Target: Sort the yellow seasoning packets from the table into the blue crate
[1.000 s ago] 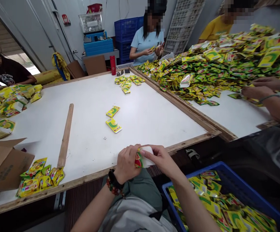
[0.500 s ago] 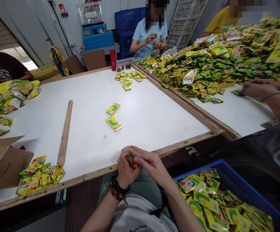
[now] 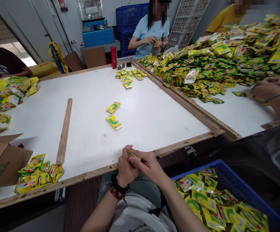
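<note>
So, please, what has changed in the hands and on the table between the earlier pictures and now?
The right hand has moved in toward the left hand, and both now close around the yellow-green packet; the white part seen a second ago no longer shows. Neither hand has visibly let go. The two packs on the white table and the wooden strip stayed in place.

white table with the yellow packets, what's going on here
The person's left hand and right hand hold a small yellow-and-green packet between them at the white table's near edge. Two yellow packets lie ahead. A blue crate of packets is at the right.
</note>
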{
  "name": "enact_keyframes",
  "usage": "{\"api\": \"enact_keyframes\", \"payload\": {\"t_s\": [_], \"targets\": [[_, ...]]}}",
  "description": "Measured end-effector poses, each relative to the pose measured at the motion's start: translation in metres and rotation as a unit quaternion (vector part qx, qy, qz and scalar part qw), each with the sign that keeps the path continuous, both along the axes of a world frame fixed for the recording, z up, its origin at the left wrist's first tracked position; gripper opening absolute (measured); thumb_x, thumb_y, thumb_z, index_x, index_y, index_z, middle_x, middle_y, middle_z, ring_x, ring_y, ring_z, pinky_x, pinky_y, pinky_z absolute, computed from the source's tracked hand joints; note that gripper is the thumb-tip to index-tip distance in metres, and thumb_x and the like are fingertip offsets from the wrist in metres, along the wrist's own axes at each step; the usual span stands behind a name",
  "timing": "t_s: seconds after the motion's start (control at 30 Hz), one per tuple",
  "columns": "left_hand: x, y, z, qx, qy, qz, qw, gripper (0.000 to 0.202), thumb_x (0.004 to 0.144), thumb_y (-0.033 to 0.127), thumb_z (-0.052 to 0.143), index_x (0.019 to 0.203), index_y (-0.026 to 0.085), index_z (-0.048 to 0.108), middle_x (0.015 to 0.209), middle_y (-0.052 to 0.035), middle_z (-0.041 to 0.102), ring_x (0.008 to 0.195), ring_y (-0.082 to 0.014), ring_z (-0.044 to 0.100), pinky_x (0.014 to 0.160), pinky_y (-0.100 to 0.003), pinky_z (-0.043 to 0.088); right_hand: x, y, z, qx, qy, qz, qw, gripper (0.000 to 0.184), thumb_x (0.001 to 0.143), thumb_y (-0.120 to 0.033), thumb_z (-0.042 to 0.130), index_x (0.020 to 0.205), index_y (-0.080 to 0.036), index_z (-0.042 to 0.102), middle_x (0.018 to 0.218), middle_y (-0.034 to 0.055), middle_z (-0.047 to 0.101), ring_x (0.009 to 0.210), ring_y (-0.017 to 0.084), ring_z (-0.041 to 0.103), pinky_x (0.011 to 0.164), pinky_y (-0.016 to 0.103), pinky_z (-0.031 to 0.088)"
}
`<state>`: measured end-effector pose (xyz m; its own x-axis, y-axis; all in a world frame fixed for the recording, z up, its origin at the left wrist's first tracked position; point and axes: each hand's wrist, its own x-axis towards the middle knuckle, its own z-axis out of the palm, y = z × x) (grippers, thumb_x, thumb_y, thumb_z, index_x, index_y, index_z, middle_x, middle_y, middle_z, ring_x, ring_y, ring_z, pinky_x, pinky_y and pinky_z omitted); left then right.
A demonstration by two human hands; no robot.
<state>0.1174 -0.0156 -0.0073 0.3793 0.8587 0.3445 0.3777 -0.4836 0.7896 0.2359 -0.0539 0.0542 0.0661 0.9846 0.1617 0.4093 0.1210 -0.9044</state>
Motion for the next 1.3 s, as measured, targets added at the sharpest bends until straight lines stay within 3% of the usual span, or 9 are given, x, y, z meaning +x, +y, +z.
{"api": "enact_keyframes", "payload": {"t_s": [0.23, 0.33, 0.5, 0.63, 0.77, 0.87, 0.97, 1.07, 1.3], "targets": [[-0.01, 0.011, 0.025, -0.027, 0.033, -0.157, 0.987, 0.059, 0.074, 0.027, 0.063, 0.127, 0.019, 0.039, 0.112, -0.0099, 0.06, 0.09, -0.023, 0.063, 0.079, -0.037, 0.053, 0.002, -0.02, -0.003, 0.063, -0.11, 0.0, 0.992, 0.043, 0.099, -0.031, 0.036, 0.135, -0.017, 0.055, 0.089, 0.0112, 0.076, 0.068, 0.018, 0.07, 0.065, 0.026, 0.053], [-0.019, 0.046, 0.047, 0.029, 0.151, -0.287, 0.945, 0.055, 0.078, 0.03, 0.066, 0.129, 0.023, 0.045, 0.131, -0.0112, 0.053, 0.118, -0.0263, 0.052, 0.1, -0.042, 0.046, 0.039, -0.059, -0.001, -0.06, -0.238, -0.09, 0.965, 0.043, 0.096, -0.032, 0.039, 0.127, -0.016, 0.063, 0.079, 0.0126, 0.076, 0.062, 0.023, 0.072, 0.056, 0.028, 0.053], [-0.016, 0.139, 0.054, 0.091, 0.347, -0.12, 0.926, 0.047, 0.08, 0.012, 0.062, 0.126, 0.015, 0.052, 0.14, -0.0179, 0.046, 0.13, -0.0327, 0.041, 0.106, -0.05, 0.037, 0.105, -0.111, -0.001, -0.286, -0.461, -0.207, 0.814, 0.041, 0.088, -0.038, 0.049, 0.113, -0.014, 0.072, 0.068, 0.0159, 0.075, 0.057, 0.038, 0.071, 0.045, 0.042, 0.052], [-0.005, 0.17, 0.063, 0.094, 0.353, -0.119, 0.923, 0.02, 0.088, 0.011, 0.048, 0.096, 0.017, 0.065, 0.104, -0.0109, 0.068, 0.101, -0.0252, 0.06, 0.089, -0.038, 0.047, 0.093, -0.09, -0.011, -0.179, -0.348, -0.18, 0.902, 0.043, 0.091, -0.038, 0.047, 0.124, -0.018, 0.065, 0.112, 0.0146, 0.072, 0.094, 0.035, 0.071, 0.07, 0.044, 0.059], [-0.007, 0.135, 0.097, 0.082, 0.24, -0.162, 0.954, 0.027, 0.098, 0.026, 0.036, 0.092, 0.019, 0.062, 0.083, -0.0026, 0.067, 0.076, -0.0167, 0.06, 0.072, -0.027, 0.045, 0.053, -0.038, -0.017, -0.011, -0.129, -0.131, 0.983, 0.063, 0.085, -0.037, 0.06, 0.143, -0.018, 0.044, 0.145, 0.0141, 0.048, 0.131, 0.029, 0.048, 0.106, 0.045, 0.042], [-0.008, 0.092, 0.105, 0.003, 0.11, -0.222, 0.969, 0.029, 0.097, 0.032, 0.039, 0.082, 0.018, 0.059, 0.073, -0.0004, 0.061, 0.069, -0.0145, 0.056, 0.066, -0.025, 0.043, 0.023, -0.007, -0.019, 0.016, 0.062, -0.039, 0.997, 0.079, 0.084, -0.034, 0.065, 0.151, -0.023, 0.025, 0.149, 0.0132, 0.042, 0.13, 0.027, 0.049, 0.103, 0.042, 0.044], [-0.007, 0.056, 0.081, -0.072, -0.008, -0.115, 0.991, 0.021, 0.095, 0.034, 0.043, 0.102, 0.019, 0.056, 0.091, -0.003, 0.061, 0.075, -0.0141, 0.058, 0.07, -0.025, 0.045, 0.0, 0.008, -0.023, -0.012, 0.213, 0.048, 0.976, 0.06, 0.091, -0.03, 0.054, 0.148, -0.022, 0.033, 0.127, 0.0104, 0.064, 0.106, 0.022, 0.065, 0.089, 0.035, 0.053], [-0.006, 0.028, 0.044, -0.117, -0.092, -0.01, 0.989, 0.054, 0.086, 0.039, 0.059, 0.131, 0.02, 0.036, 0.122, -0.0107, 0.053, 0.097, -0.0189, 0.06, 0.083, -0.031, 0.049, -0.011, 0.008, -0.032, -0.016, 0.246, 0.018, 0.969, 0.054, 0.088, -0.025, 0.055, 0.141, -0.02, 0.044, 0.115, 0.0078, 0.069, 0.099, 0.02, 0.065, 0.088, 0.034, 0.052], [-0.005, -0.007, -0.002, -0.014, -0.081, 0.078, 0.994, 0.069, 0.08, 0.034, 0.064, 0.135, 0.021, 0.024, 0.133, -0.0193, 0.048, 0.118, -0.0283, 0.056, 0.094, -0.044, 0.049, -0.002, -0.008, -0.027, -0.047, 0.375, 0.055, 0.924, 0.037, 0.079, -0.038, 0.062, 0.109, -0.02, 0.072, 0.106, 0.0067, 0.073, 0.1, 0.026, 0.065, 0.096, 0.041, 0.047]]}}
